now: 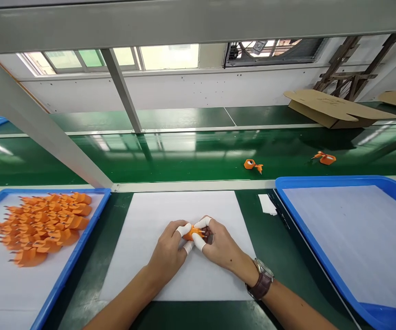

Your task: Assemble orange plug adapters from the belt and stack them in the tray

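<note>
Over a white paper sheet, both hands pinch one small orange plastic part with dark-tipped prongs. My left hand grips its left end between thumb and fingers. At the pronged right end, my right hand closes on it with thumb and forefinger. White covers sit on several fingertips, and a watch is on the right wrist. Fingers hide much of the part. Many similar orange parts lie in rows in the left blue tray.
A paper-lined blue tray stands at right, beside a white scrap. Two orange pieces, one nearer and one farther right, lie on the green belt. Behind are cardboard and a slanting metal post.
</note>
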Demonstrator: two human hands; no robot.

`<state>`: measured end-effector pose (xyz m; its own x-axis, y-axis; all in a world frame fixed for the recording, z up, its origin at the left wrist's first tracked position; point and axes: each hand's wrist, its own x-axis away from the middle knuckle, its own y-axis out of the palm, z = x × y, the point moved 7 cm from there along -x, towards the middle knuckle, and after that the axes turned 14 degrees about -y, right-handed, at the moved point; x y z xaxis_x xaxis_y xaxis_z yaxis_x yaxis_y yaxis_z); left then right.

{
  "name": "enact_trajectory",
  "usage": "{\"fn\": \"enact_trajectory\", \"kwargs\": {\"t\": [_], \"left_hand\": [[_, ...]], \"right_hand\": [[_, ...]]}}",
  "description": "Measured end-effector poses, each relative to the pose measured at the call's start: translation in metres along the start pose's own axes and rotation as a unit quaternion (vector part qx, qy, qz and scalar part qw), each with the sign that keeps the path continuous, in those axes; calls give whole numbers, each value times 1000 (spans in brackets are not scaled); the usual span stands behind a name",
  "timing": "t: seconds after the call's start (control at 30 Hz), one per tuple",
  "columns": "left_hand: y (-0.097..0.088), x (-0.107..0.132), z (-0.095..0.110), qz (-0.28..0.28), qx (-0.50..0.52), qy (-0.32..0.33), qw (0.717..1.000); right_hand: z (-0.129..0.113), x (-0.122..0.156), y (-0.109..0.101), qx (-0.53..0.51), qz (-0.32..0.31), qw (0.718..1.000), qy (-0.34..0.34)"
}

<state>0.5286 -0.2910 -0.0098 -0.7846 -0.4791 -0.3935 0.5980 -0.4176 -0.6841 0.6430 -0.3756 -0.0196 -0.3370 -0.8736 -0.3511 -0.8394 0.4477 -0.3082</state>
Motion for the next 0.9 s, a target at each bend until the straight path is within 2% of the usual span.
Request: {"fn": "enact_trajectory", "kwargs": {"t": [0.17, 0.27, 0.37, 0.47, 0.53, 0.6, 0.67, 0.7, 0.8, 0.9], "left_hand": [[-4, 1, 17, 27, -48, 64, 996], [-4, 2, 19, 29, -46, 71, 996], [-3, 0, 8, 14, -17, 20, 1000], [-2, -5, -11, -25, 75, -91, 993], [-2, -9, -27, -68, 185, -182, 963], [1, -10, -41, -114, 291, -267, 912], [2, -11, -51, -145, 353, -323, 866], [2, -12, -54, -152, 369, -337, 853], [1, -13, -56, -149, 404, -341, 836], [2, -11, -49, -138, 423, -337, 829]], "right_hand": [[0, 2, -1, 9, 27, 1000, 6], [4, 1, -4, 21, 35, 999, 21], [8, 0, -6, -12, 26, 999, 23], [5, 0, -15, -9, 32, 999, -4], [-1, -1, -23, 45, 39, 998, -35], [-7, -2, -28, 116, 29, 990, -70], [-11, -2, -28, 192, 8, 975, -113], [-12, -2, -27, 229, -4, 964, -134], [-9, -1, -18, 322, -42, 928, -181], [-6, 3, -9, 365, -77, 906, -200]]}}
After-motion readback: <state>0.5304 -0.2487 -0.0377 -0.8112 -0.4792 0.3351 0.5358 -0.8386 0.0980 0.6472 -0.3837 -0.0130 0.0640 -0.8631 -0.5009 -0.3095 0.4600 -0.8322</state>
